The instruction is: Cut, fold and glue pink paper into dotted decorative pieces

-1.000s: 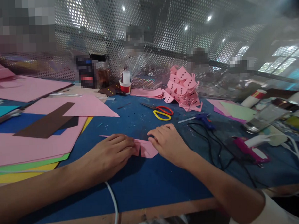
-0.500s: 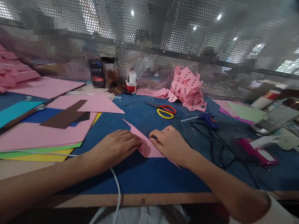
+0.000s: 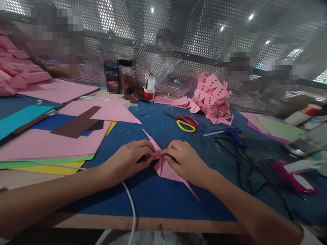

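Observation:
A pink sheet of craft paper, creased and gathered at its middle, is between my two hands just over the blue table top. My left hand pinches its left side, thumb against fingers. From the other side my right hand grips the paper close to the fold, fingertips almost meeting those of the left. One pointed corner sticks up beyond the hands and another points down to the right. Scissors with red and yellow handles lie a little beyond my hands. The fold under my fingertips is partly hidden.
At the left lie stacked coloured sheets with a brown strip on top. A dotted pink pile stands near the mesh. To the right are a blue glue gun, black cord and a magenta tool. A white cable hangs over the front edge.
The pink paper has been raised and pinched together at its middle, so its lower corner now stands clear. My fingertips have come closer together. The view has shifted slightly left.

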`<state>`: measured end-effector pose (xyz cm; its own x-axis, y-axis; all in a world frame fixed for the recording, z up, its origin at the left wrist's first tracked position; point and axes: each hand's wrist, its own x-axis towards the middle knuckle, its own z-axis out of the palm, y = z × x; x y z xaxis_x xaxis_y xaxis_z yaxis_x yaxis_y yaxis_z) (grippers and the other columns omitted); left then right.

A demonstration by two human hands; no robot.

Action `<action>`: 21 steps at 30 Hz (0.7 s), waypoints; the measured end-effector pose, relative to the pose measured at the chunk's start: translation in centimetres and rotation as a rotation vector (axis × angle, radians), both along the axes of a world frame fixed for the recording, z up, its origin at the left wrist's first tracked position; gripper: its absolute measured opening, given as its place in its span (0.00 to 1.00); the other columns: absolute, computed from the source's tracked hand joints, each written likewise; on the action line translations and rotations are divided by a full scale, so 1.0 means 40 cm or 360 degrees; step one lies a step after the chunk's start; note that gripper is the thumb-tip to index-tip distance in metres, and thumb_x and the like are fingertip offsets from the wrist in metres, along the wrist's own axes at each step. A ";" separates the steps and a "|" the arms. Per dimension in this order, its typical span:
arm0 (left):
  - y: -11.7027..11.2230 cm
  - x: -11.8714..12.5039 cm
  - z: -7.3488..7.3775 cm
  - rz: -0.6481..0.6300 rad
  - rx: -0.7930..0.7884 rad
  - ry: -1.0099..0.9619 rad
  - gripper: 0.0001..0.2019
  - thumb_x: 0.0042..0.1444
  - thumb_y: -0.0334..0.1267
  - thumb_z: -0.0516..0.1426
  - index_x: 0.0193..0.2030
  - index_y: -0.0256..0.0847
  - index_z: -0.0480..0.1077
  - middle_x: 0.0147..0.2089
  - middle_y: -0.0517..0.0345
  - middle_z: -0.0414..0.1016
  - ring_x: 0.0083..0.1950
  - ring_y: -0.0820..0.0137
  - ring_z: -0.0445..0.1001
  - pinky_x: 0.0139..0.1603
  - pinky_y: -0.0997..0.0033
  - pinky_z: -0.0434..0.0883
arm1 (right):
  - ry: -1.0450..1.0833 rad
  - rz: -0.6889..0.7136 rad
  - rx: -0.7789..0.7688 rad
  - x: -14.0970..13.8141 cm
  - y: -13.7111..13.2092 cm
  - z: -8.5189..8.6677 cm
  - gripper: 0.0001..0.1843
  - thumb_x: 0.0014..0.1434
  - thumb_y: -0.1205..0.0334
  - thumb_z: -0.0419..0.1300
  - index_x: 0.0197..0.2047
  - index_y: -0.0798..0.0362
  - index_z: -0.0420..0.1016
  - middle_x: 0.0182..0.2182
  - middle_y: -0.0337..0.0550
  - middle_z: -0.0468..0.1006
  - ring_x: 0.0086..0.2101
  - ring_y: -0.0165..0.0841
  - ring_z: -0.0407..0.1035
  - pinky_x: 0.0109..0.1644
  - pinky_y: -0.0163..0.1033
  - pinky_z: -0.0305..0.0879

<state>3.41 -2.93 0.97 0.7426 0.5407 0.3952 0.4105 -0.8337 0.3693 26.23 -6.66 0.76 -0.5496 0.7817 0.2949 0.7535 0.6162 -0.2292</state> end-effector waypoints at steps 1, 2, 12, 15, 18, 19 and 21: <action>0.001 0.001 0.000 -0.0002 -0.0044 -0.0010 0.08 0.64 0.33 0.53 0.39 0.40 0.74 0.44 0.56 0.77 0.46 0.70 0.75 0.47 0.73 0.70 | 0.0000 -0.0002 -0.0009 0.000 -0.001 0.001 0.11 0.68 0.64 0.52 0.48 0.50 0.75 0.42 0.44 0.74 0.44 0.35 0.65 0.47 0.41 0.57; 0.002 0.002 -0.001 -0.0009 -0.0082 -0.0022 0.07 0.63 0.33 0.54 0.38 0.40 0.74 0.44 0.56 0.77 0.46 0.70 0.75 0.47 0.74 0.70 | -0.0003 -0.0004 -0.0012 0.000 -0.001 0.001 0.11 0.68 0.64 0.52 0.48 0.50 0.75 0.42 0.44 0.73 0.44 0.35 0.65 0.47 0.41 0.57; 0.004 0.000 0.003 0.0062 -0.0225 -0.0031 0.05 0.61 0.32 0.54 0.36 0.39 0.72 0.44 0.56 0.75 0.44 0.71 0.75 0.45 0.74 0.70 | 0.0099 -0.0033 -0.0051 -0.017 0.003 -0.003 0.09 0.68 0.60 0.55 0.45 0.51 0.76 0.42 0.43 0.73 0.44 0.34 0.66 0.47 0.40 0.58; 0.006 -0.001 0.002 0.0055 -0.0240 -0.0041 0.06 0.62 0.33 0.54 0.36 0.40 0.73 0.45 0.56 0.75 0.45 0.71 0.75 0.45 0.74 0.70 | 0.0120 -0.0043 -0.0080 -0.020 0.007 -0.008 0.09 0.68 0.60 0.55 0.44 0.50 0.76 0.42 0.43 0.73 0.44 0.33 0.66 0.47 0.40 0.59; 0.003 -0.002 0.000 0.0016 -0.0229 -0.0041 0.07 0.63 0.34 0.54 0.38 0.40 0.74 0.46 0.56 0.75 0.46 0.70 0.75 0.47 0.74 0.70 | 0.0142 -0.0057 -0.0096 -0.019 0.007 -0.008 0.10 0.68 0.59 0.54 0.44 0.50 0.77 0.42 0.42 0.74 0.43 0.33 0.66 0.48 0.40 0.59; 0.002 -0.003 0.000 0.0008 -0.0215 -0.0046 0.07 0.63 0.34 0.54 0.38 0.40 0.74 0.46 0.56 0.75 0.47 0.70 0.74 0.48 0.73 0.70 | 0.0150 -0.0060 -0.0096 -0.019 0.007 -0.008 0.10 0.68 0.59 0.54 0.44 0.50 0.77 0.42 0.42 0.74 0.43 0.33 0.66 0.48 0.40 0.59; -0.003 -0.004 0.000 -0.0004 -0.0194 -0.0046 0.08 0.64 0.35 0.53 0.39 0.41 0.75 0.46 0.56 0.75 0.48 0.70 0.74 0.49 0.73 0.70 | 0.0161 -0.0057 -0.0099 -0.018 0.005 -0.008 0.10 0.68 0.60 0.54 0.44 0.50 0.77 0.42 0.43 0.74 0.43 0.33 0.67 0.48 0.41 0.60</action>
